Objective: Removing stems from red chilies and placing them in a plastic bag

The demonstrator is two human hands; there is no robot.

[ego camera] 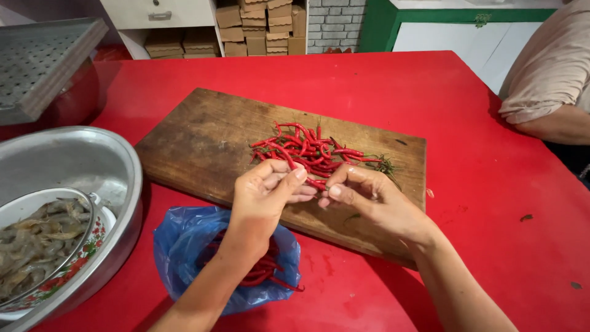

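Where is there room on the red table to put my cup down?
The bare red table beyond the brown wooden cutting board is free, and so is the stretch to its right. The near left is crowded by the big metal basin and the blue plastic bag.

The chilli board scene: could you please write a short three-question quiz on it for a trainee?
1. True or false: the pile of red chillies lies on the wooden cutting board.
2. What do the left hand and right hand hold between them? A) a prawn B) a red chilli C) a knife
3. What sits under the left forearm?

Key:
1. True.
2. B; its stem end is hidden by the fingers.
3. A blue plastic bag with more red chillies inside.
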